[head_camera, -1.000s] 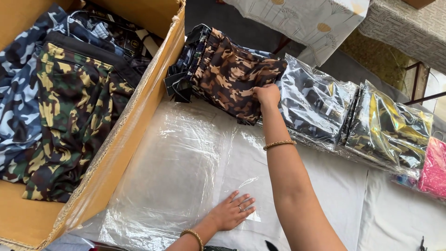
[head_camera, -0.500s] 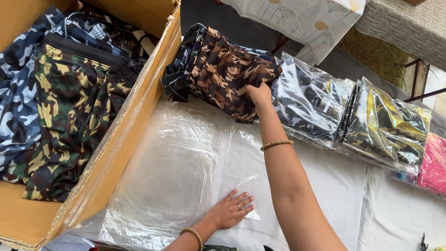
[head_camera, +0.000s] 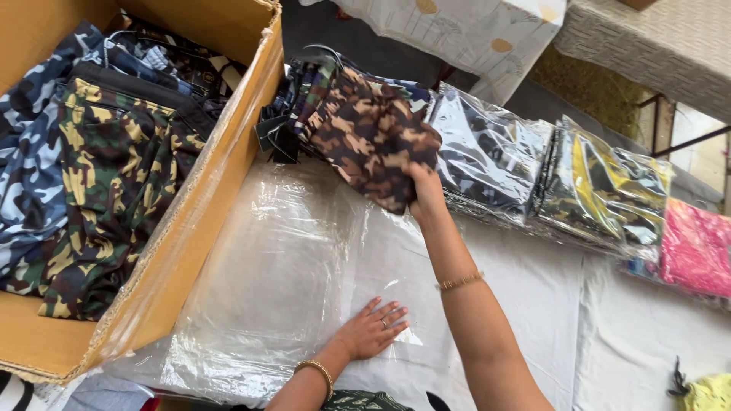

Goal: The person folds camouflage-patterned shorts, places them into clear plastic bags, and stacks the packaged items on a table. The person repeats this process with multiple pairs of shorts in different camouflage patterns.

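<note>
Head cam, only 1 view: your right hand (head_camera: 425,199) is now clamping the brown camo garment (head_camera: 371,137) by its lower edge, fingers closed on the fabric. Vs 1 s ago, the garment's been tugged off the stack toward the clear plastic bag (head_camera: 282,281), so it looks like you're pulling it free for bagging. Your left hand (head_camera: 371,329) is lying flat, fingers spread, pressing the bag onto the white worktop (head_camera: 533,289), same spot as before. Garment's folded, tan/brown/black blotches, black hang tags (head_camera: 276,133) dangling at its left end. It's sitting between the cardboard box (head_camera: 190,228) and the already bagged pieces (head_camera: 487,156) to the right.
</note>
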